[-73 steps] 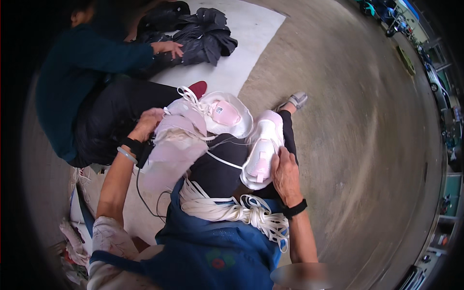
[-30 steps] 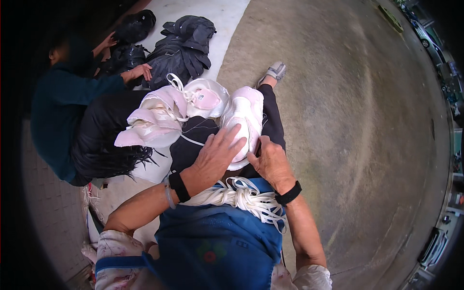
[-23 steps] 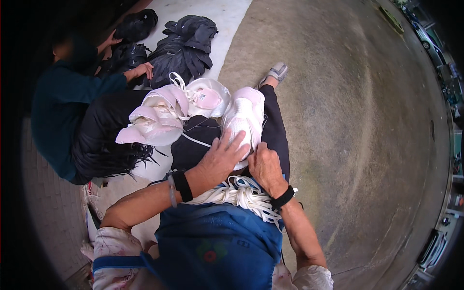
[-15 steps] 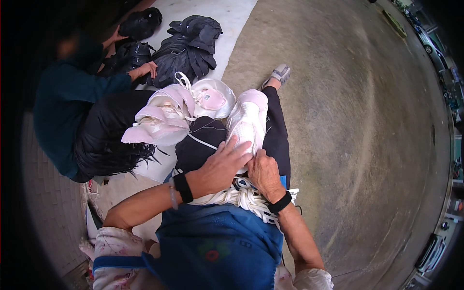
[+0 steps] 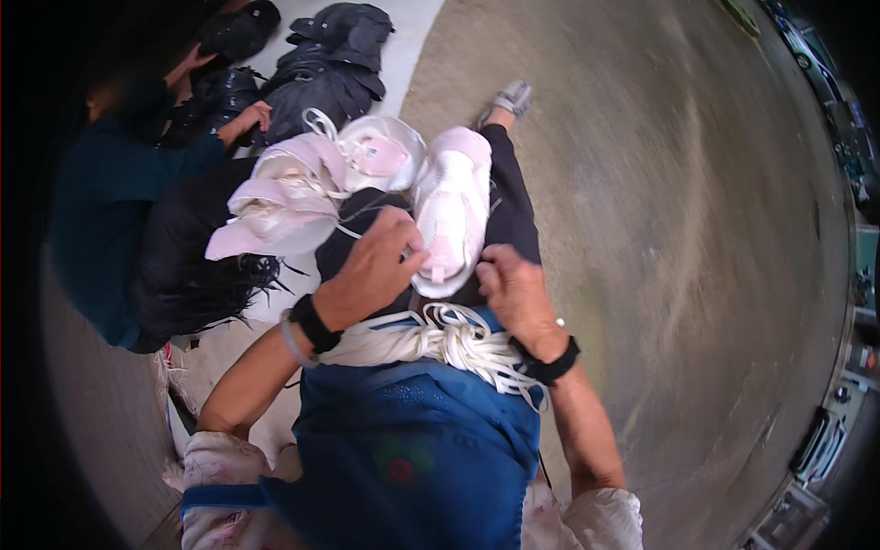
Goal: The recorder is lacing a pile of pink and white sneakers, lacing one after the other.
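A pink and white mesh shoe upper [image 5: 452,197] lies lengthwise across my thighs, its pink tongue towards me. My left hand [image 5: 374,268] is at its near left edge, fingers bent and closed. Beside its near right edge is my right hand [image 5: 515,291], with curled fingers. What either hand pinches, if anything, is hidden or too small to make out. A bundle of white shoelaces [image 5: 458,341] lies in my lap over the blue apron [image 5: 412,422]. More pink and white shoe uppers [image 5: 286,197] sit to the left, with loose laces and a thread.
At the left a person in a dark green top [image 5: 110,197] sits with hands on black shoe uppers [image 5: 225,101]. Another pile of black shoe uppers [image 5: 321,82] rests on a white sheet [image 5: 403,37]. Concrete floor [image 5: 660,257] stretches right, towards parked vehicles at the far edge.
My left hand has gone from lying spread on the upper to bent fingers at its left edge. The right hand has shifted slightly outward. The tongue now shows; the whole view has shifted.
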{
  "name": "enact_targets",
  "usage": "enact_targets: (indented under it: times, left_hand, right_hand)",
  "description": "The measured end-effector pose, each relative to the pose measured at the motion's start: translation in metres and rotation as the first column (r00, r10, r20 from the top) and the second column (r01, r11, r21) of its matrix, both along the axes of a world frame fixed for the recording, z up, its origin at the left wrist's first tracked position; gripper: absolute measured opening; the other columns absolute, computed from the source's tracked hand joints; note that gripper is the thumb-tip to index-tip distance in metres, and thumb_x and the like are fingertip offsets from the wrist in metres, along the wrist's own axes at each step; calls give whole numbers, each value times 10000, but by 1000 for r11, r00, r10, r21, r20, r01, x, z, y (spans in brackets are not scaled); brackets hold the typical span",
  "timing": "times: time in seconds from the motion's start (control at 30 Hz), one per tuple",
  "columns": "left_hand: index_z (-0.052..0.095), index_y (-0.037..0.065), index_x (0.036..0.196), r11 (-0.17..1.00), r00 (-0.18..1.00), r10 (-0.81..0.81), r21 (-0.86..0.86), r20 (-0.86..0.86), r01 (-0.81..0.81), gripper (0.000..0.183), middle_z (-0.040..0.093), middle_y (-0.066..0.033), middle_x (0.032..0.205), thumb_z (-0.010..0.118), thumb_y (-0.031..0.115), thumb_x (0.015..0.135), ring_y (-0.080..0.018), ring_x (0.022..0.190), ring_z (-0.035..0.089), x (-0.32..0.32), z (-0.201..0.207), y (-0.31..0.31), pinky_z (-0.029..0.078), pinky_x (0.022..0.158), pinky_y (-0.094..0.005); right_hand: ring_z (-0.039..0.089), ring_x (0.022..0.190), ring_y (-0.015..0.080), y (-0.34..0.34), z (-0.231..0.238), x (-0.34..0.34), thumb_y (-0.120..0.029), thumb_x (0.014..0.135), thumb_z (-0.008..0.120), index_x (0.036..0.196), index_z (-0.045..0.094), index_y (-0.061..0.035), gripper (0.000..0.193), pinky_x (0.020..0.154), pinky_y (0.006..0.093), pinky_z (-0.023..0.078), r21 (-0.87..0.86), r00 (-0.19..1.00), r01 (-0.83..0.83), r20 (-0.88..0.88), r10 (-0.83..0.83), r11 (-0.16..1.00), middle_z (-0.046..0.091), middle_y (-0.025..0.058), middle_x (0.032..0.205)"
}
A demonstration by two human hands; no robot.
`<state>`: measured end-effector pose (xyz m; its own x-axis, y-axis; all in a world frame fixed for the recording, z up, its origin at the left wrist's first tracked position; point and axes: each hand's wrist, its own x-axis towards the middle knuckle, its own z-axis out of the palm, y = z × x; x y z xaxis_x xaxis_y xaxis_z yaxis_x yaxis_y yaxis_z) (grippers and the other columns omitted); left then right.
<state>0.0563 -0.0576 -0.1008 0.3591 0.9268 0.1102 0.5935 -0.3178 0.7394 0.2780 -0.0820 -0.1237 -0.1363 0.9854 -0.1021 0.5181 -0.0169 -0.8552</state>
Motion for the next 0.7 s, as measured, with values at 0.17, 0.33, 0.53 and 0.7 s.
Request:
enact_targets:
  times: [0.17,0.33,0.53,0.7]
  left_hand:
    - [557,15,838,986,988,-153,-66,-10,152,107,534,-162,923,648,43,790,-337,878,552,17,42,-18,451,739,-392]
    - [568,29,916,871,906,-423,-263,26,414,80,558,-149,923,585,71,850,-333,913,556,63,28,-54,443,798,-420]
    - [507,9,1040,898,905,-416,-198,-88,393,285,549,-185,977,615,20,776,-374,945,535,34,14,-64,438,843,-435]
    - [476,-19,1192,867,879,-459,-281,-126,412,503,530,-226,1130,680,56,738,-384,1068,515,30,12,-77,424,925,-426]
  right_hand:
    - [565,649,77,-23,57,103,-62,928,571,914,678,11,130,592,227,468,-275,994,96,-27,-108,957,614,9,748]
    - [575,673,134,-79,28,123,-15,842,665,945,706,-24,111,598,277,465,-265,995,85,-18,-93,961,633,73,776]
    - [566,629,159,-98,25,90,-72,830,692,954,702,-15,136,585,287,468,-177,993,118,13,-118,977,614,101,760]
    - [541,569,174,-101,25,81,-121,812,708,995,681,19,231,556,301,469,-126,989,77,134,-60,989,581,115,762]
